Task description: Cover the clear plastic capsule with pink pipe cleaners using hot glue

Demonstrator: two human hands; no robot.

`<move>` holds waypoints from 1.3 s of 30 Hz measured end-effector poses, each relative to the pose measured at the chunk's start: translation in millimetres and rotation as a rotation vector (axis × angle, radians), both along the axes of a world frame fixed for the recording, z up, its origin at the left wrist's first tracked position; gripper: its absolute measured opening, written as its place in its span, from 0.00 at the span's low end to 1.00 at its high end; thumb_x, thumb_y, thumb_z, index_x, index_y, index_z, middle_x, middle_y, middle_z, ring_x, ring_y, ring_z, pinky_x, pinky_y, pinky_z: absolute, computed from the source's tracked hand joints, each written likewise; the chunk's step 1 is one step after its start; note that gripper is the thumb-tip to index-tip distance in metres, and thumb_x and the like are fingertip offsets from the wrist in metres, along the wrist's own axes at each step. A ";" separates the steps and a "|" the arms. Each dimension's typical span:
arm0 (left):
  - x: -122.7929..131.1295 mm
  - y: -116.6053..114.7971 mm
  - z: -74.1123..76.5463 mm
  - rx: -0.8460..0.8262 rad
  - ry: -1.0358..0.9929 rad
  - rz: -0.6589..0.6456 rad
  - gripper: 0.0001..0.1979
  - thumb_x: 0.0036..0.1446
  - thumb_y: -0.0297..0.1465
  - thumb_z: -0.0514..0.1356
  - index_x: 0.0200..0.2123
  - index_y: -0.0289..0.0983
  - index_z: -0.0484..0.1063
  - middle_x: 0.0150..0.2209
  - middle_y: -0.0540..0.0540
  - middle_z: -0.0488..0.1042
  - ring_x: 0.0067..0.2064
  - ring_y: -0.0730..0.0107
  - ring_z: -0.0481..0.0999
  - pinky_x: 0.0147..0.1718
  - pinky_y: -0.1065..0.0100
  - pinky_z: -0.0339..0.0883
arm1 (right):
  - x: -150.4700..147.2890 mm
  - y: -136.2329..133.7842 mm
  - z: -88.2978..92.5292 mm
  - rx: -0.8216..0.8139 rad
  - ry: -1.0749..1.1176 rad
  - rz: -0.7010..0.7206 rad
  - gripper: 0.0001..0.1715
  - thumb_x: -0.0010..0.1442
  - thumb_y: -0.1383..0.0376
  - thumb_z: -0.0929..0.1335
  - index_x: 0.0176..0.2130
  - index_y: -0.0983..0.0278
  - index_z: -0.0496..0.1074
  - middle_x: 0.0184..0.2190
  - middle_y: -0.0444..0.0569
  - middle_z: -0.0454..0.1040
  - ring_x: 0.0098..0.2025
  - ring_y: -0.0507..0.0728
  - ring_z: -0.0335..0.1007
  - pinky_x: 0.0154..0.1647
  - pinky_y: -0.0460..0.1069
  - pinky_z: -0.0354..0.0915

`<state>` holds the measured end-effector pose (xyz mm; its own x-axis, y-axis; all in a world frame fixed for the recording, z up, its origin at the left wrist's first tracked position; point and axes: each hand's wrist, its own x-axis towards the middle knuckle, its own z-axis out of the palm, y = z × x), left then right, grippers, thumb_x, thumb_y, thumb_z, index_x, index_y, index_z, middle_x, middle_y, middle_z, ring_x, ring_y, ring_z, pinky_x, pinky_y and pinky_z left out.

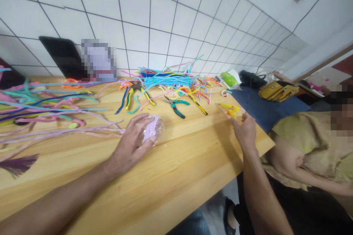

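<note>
My left hand (132,147) is wrapped round a clear, rounded plastic object (151,130) with pale purple material on it, low over the wooden table (165,183). Near the table's right end, my right hand (245,130) grips a yellow tool (229,109) that looks like a glue gun, its tip pointing left. Between and beyond the hands lie teal-handled pliers (178,109) and a yellow-and-black tool (201,106). Yellow-and-green-handled cutters (135,95) rest farther left, behind my left hand.
Colourful pipe cleaners (168,80) are heaped along the tiled wall, with more strewn at the left (55,106). A purple tassel (20,164) lies at the left. A seated person (300,147) is at the right, near a yellow bag (278,91). A black tablet (64,58) leans on the wall.
</note>
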<state>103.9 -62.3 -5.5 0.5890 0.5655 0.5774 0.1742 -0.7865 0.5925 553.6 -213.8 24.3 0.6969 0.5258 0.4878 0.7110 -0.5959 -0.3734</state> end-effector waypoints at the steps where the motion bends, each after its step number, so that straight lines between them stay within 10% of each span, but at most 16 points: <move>1: 0.0 0.1 -0.2 0.002 0.001 -0.004 0.24 0.76 0.34 0.59 0.71 0.49 0.60 0.69 0.38 0.67 0.73 0.50 0.65 0.69 0.44 0.68 | -13.0 3.1 1.0 -0.010 -0.010 0.027 0.33 0.66 0.44 0.68 0.55 0.68 0.77 0.51 0.68 0.81 0.53 0.71 0.77 0.57 0.66 0.72; 5: -0.6 0.1 -0.1 0.008 -0.001 -0.007 0.25 0.76 0.33 0.58 0.72 0.49 0.59 0.69 0.39 0.67 0.74 0.51 0.64 0.70 0.44 0.66 | -65.3 55.0 2.5 -0.302 0.000 0.356 0.22 0.72 0.56 0.67 0.57 0.65 0.77 0.58 0.62 0.82 0.62 0.67 0.76 0.68 0.61 0.66; 12: 0.6 -2.0 -1.5 -0.016 -0.005 0.005 0.25 0.75 0.34 0.59 0.71 0.48 0.59 0.69 0.38 0.65 0.73 0.48 0.65 0.69 0.41 0.67 | -76.5 137.8 -2.2 -0.512 0.053 0.313 0.20 0.69 0.66 0.68 0.59 0.69 0.75 0.61 0.68 0.79 0.63 0.68 0.75 0.63 0.58 0.66; 21: 1.8 -1.6 0.0 -0.028 -0.030 -0.009 0.26 0.75 0.33 0.60 0.71 0.48 0.60 0.69 0.37 0.66 0.73 0.49 0.65 0.69 0.42 0.67 | -59.1 78.9 25.7 -0.618 0.182 0.314 0.11 0.62 0.73 0.64 0.36 0.64 0.76 0.37 0.57 0.82 0.43 0.62 0.78 0.44 0.53 0.66; 28: 1.8 -2.9 3.5 -0.037 -0.041 -0.022 0.28 0.73 0.32 0.61 0.72 0.48 0.60 0.69 0.38 0.67 0.73 0.50 0.65 0.70 0.44 0.66 | -132.9 48.5 46.8 -0.296 0.409 0.851 0.11 0.69 0.62 0.63 0.38 0.59 0.74 0.27 0.42 0.74 0.31 0.56 0.72 0.34 0.49 0.66; 39: 2.6 -3.2 5.5 -0.060 -0.055 -0.036 0.28 0.72 0.32 0.63 0.71 0.48 0.60 0.68 0.37 0.66 0.73 0.50 0.65 0.71 0.43 0.65 | -197.4 42.0 46.0 -0.095 -0.269 1.149 0.09 0.77 0.63 0.66 0.47 0.62 0.77 0.29 0.47 0.80 0.28 0.56 0.77 0.31 0.49 0.67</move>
<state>106.5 -65.5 0.0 0.5778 0.5791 0.5752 0.1121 -0.7543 0.6469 356.2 -171.8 70.3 -0.3273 0.8187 0.4717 0.8965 0.4268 -0.1188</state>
